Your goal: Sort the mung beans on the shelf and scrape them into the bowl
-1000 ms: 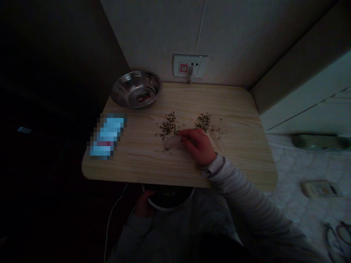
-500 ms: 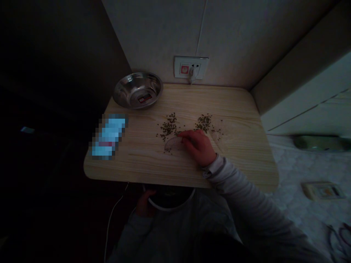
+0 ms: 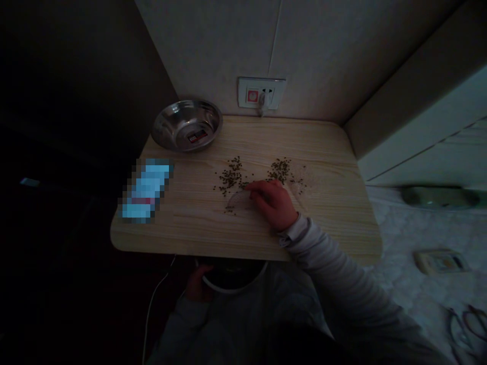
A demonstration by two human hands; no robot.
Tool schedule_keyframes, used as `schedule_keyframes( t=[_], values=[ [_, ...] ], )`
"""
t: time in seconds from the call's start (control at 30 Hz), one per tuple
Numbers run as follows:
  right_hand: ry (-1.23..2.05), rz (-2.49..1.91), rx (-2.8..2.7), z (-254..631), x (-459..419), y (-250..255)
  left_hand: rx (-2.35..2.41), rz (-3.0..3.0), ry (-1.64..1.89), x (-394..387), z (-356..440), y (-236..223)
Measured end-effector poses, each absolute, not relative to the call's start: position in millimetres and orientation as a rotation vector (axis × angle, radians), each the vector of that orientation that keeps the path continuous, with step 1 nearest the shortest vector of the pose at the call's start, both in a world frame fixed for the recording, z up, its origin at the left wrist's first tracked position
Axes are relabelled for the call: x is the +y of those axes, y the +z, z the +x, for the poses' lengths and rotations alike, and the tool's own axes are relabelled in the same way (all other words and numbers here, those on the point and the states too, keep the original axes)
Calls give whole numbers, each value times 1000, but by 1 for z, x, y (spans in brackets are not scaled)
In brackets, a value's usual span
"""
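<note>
My right hand (image 3: 276,203) is over the middle of the wooden table (image 3: 198,223), its fingers closed on a thin see-through piece with a curved edge (image 3: 239,199). This piece lies low against the tabletop. Small dark green beans or seeds lie in a loose patch (image 3: 230,177) just beyond it, and a second patch (image 3: 279,169) lies behind my knuckles. A few more are beside the curved edge. Below the table's front edge, my left hand (image 3: 198,284) grips the side of a dark bowl with a white rim (image 3: 236,290). Its contents are too dark to make out.
A shiny steel bowl (image 3: 186,126) stands at the back left. In front of it lies a lit phone (image 3: 146,190), blurred out. A plug sits in the wall socket (image 3: 262,94). A white cable (image 3: 152,299) hangs at the left. Right of the table is a quilted surface (image 3: 395,223) with several objects.
The whole view has shifted slightly, so everything appears a little further left. My hands and the see-through piece hold nearly the same places over the table.
</note>
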State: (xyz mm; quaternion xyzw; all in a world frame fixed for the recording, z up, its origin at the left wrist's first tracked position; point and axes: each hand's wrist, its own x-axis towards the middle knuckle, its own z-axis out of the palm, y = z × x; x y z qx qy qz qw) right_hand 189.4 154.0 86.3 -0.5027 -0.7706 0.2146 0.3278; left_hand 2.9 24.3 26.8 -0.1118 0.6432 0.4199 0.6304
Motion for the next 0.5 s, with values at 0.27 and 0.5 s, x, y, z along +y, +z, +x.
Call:
schedule_keyframes(
  t=[0.27, 0.5],
  values=[
    [564, -1316, -2016, 190, 153, 87, 1456, -298, 933, 34, 9, 39],
    [586, -1302, -2016, 190, 153, 88, 1452, -291, 959, 30, 11, 34]
  ],
)
